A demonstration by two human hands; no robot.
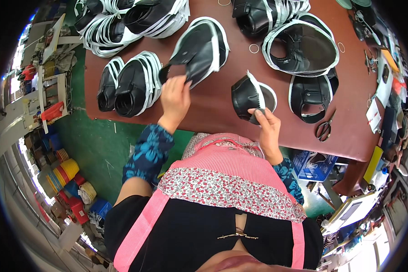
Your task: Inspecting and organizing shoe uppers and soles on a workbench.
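**Shoe uppers sorted by hand at a brown work table**

Shoe uppers of black leather with white edging fill the brown table (213, 113). Nearest the worker, the right hand (267, 124) pinches the lower edge of a small curled upper (249, 95), while the left hand (174, 97) grips a larger upper (201, 47) by its tab. Scissors (324, 129) lie to the right. Farther off sit stacked uppers (131, 84) and a wide pile (303, 47). Handling looks best done by the edges, keeping each piece flat and clear of neighbouring stacks.
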